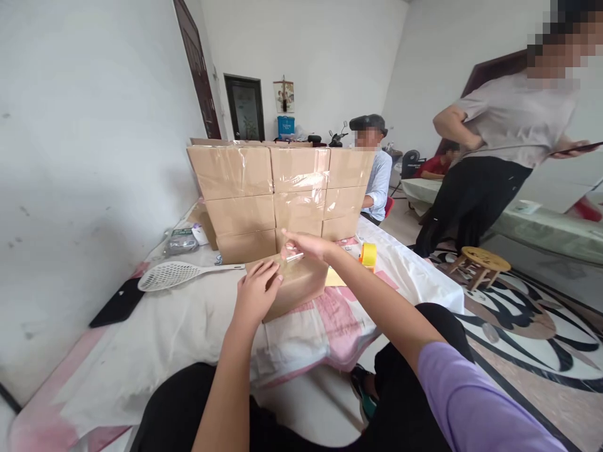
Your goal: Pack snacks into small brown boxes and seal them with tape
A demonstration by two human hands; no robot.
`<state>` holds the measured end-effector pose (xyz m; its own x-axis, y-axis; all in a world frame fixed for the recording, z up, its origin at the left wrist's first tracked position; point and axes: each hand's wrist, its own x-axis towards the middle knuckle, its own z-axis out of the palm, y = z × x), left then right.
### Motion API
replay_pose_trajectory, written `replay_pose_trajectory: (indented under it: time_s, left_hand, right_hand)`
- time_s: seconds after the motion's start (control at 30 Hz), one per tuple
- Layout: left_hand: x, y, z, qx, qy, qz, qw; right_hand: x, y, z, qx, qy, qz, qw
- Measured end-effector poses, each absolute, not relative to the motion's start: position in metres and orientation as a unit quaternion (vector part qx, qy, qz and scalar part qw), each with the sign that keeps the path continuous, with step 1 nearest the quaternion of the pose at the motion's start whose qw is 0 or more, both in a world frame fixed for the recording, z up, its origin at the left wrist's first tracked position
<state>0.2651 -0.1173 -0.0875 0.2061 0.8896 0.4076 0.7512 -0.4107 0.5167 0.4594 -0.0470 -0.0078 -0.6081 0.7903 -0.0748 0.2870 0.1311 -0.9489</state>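
Note:
A small cardboard box lies on the cloth-covered bed in front of me. My left hand rests flat on the box's near left corner, fingers together and stretched out. My right hand hovers over the box's far top edge, fingers pinched on a thin shiny strip, probably clear tape. Right behind the box rises a stack of taped cardboard boxes, three rows high.
A white fly swatter and a black phone lie left of the box. A yellow tape roll sits to the right. A seated person is behind the stack; another person stands at right by a wooden stool.

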Motion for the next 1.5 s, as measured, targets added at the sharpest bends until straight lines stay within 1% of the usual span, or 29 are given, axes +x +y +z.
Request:
replay_pose_trajectory:
  time_s: [0.07, 0.1, 0.17, 0.27, 0.4, 0.87, 1.03, 1.13, 1.23, 1.33, 1.5]
  left_hand:
    - [0.265, -0.117, -0.086, 0.772, 0.531, 0.334, 0.103]
    - [0.265, -0.117, -0.086, 0.773, 0.531, 0.331, 0.101]
    - [0.266, -0.118, -0.085, 0.773, 0.534, 0.329, 0.099]
    - [0.267, -0.119, -0.085, 0.771, 0.539, 0.324, 0.1]
    - [0.268, -0.118, -0.087, 0.771, 0.541, 0.32, 0.103]
    - [0.271, -0.118, -0.092, 0.77, 0.535, 0.34, 0.069]
    - [0.279, -0.126, -0.091, 0.767, 0.535, 0.353, 0.036]
    - [0.283, -0.133, -0.09, 0.778, 0.522, 0.349, -0.015]
    - [0.285, -0.136, -0.09, 0.8, 0.506, 0.314, -0.066]
    - [0.284, -0.137, -0.09, 0.809, 0.506, 0.289, -0.077]
    - [0.284, -0.136, -0.09, 0.804, 0.506, 0.295, -0.097]
  right_hand:
    - [0.458, -0.045, -0.008, -0.371, -0.758, 0.491, 0.214]
    - [0.457, -0.045, -0.01, -0.369, -0.782, 0.452, 0.22]
    - [0.454, -0.043, -0.017, -0.361, -0.807, 0.387, 0.262]
    - [0.449, -0.039, -0.033, -0.357, -0.786, 0.376, 0.337]
    - [0.446, -0.03, -0.051, -0.378, -0.765, 0.362, 0.374]
    - [0.448, -0.015, -0.067, -0.368, -0.794, 0.326, 0.358]
    - [0.45, -0.018, -0.065, -0.392, -0.795, 0.313, 0.34]
    - [0.45, -0.019, -0.064, -0.408, -0.791, 0.31, 0.334]
    - [0.449, -0.02, -0.064, -0.406, -0.791, 0.308, 0.34]
    - [0.449, -0.022, -0.063, -0.41, -0.787, 0.305, 0.345]
    - [0.449, -0.024, -0.063, -0.425, -0.777, 0.301, 0.352]
